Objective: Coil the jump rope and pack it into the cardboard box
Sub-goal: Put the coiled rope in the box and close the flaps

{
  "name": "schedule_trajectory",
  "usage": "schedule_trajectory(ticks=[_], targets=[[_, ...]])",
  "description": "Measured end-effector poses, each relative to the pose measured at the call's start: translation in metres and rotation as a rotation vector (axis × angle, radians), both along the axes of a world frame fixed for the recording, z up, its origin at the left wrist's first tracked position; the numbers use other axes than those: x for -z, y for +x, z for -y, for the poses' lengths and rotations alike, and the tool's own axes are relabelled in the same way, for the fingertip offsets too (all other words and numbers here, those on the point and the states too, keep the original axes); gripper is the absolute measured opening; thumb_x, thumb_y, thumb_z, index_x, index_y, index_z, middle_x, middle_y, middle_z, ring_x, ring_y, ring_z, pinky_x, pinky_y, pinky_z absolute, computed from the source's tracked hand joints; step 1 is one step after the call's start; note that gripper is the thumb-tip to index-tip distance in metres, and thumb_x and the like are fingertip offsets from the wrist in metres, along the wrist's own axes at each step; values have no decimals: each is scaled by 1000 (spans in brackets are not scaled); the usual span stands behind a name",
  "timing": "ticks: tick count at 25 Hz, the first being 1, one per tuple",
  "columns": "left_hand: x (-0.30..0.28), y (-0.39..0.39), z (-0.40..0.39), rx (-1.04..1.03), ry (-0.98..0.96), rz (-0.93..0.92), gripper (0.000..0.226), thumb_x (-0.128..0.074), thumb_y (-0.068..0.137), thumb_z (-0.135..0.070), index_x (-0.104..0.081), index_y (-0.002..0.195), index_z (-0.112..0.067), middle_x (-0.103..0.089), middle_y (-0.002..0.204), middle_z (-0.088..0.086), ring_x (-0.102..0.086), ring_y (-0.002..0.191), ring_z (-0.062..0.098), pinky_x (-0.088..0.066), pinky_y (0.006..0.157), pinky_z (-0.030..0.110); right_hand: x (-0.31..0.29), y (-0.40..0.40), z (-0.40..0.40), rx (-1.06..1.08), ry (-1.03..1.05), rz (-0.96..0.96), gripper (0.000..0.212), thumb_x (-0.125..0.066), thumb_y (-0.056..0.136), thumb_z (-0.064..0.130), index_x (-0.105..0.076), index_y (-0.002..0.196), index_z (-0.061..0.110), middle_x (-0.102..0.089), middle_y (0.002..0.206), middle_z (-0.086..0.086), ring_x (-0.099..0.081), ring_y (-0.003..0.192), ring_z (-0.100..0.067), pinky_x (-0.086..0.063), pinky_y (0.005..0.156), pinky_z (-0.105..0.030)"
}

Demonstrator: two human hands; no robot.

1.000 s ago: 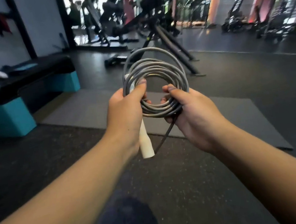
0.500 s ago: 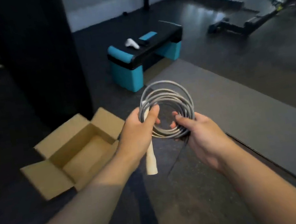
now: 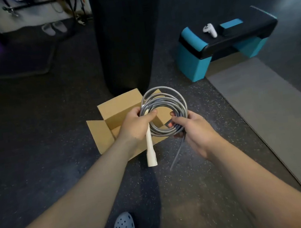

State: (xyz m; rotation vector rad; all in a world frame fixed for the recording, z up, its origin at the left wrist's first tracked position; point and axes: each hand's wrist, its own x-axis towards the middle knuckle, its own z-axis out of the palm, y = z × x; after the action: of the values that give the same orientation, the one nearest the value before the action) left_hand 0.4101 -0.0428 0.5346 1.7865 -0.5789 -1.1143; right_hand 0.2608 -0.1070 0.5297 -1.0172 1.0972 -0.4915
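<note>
While our left hand [image 3: 138,126] pinches the coiled jump rope [image 3: 165,111] and its pale handle [image 3: 150,149], and our right hand [image 3: 193,129] clamps the far side above the open cardboard box [image 3: 119,106], the loose tail [image 3: 177,152] could snag a flap; easing either grip may spring the loops. Speckled rubber floor [image 3: 50,128] runs past a punching bag [image 3: 128,35] to a teal step bench [image 3: 223,42].

Legible text, labels, brands, numbers, signs: none. I read nothing on the cardboard box [image 3: 119,106] or the jump rope [image 3: 164,109] in my hands.
</note>
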Motion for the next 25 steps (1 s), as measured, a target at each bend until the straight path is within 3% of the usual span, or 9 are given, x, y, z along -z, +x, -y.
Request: schedule_trajectory(ticks=[2, 5, 8, 11, 13, 18, 21, 25], targets=[[17, 22, 14, -73, 18, -21, 15, -68, 92, -37, -68, 106, -29, -75, 103, 2, -70, 101, 25, -55, 97, 50, 20, 28, 18, -12, 6, -25, 12, -57, 100, 10, -67, 106, 15, -65, 83, -5, -61, 81, -20, -51, 76, -38], [52, 61, 42, -160, 9, -49, 13, -67, 95, -30, -67, 107, -27, -73, 104, -1, -68, 100, 19, -53, 92, 39, 51, 74, 50, -51, -5, -98, 15, -58, 99, 9, -67, 110, 13, -64, 82, -4, -59, 75, -17, -50, 66, -32], [106, 109, 90, -222, 25, -55, 11, -67, 94, -25, -68, 106, -23, -73, 100, -1, -67, 97, 17, -50, 82, 34, 107, 128, 101, -90, -13, -130, 18, -59, 97, 7, -64, 110, 19, -66, 86, -8, -63, 78, -20, -52, 71, -38], [174, 149, 125, -320, 114, -38, 5, -68, 91, -22, -65, 94, -18, -70, 86, 4, -66, 85, 27, -50, 77, 40, 175, 179, 139, -126, 25, -234, 13, -61, 94, 8, -62, 103, 18, -66, 89, -9, -64, 85, -26, -52, 68, -37], [226, 170, 148, -357, 179, -51, 9, -66, 92, -21, -62, 89, -14, -61, 74, 2, -59, 74, 25, -43, 70, 36, 227, 206, 165, -167, 58, -277, 11, -61, 92, 9, -61, 100, 18, -63, 89, -9, -62, 85, -26, -48, 64, -33], [355, 191, 167, -525, 322, -78, 17, -66, 93, -19, -63, 109, -14, -65, 88, -2, -59, 78, 17, -42, 68, 29, 359, 242, 196, -297, 168, -357, 20, -64, 87, 6, -62, 102, 20, -65, 93, -4, -62, 89, -23, -45, 65, -30], [429, 194, 177, -633, 354, -97, 22, -70, 90, -17, -58, 107, -22, -68, 95, -5, -64, 83, 13, -46, 68, 25, 438, 257, 212, -356, 221, -398, 26, -65, 86, 5, -63, 109, 18, -70, 105, -9, -67, 100, -28, -53, 73, -35], [516, 197, 194, -684, 440, -65, 17, -70, 89, -18, -56, 95, -26, -70, 99, 0, -66, 95, 21, -49, 83, 30, 535, 274, 232, -462, 139, -531, 24, -63, 85, 7, -65, 103, 21, -72, 112, -16, -69, 106, -36, -58, 92, -48]])
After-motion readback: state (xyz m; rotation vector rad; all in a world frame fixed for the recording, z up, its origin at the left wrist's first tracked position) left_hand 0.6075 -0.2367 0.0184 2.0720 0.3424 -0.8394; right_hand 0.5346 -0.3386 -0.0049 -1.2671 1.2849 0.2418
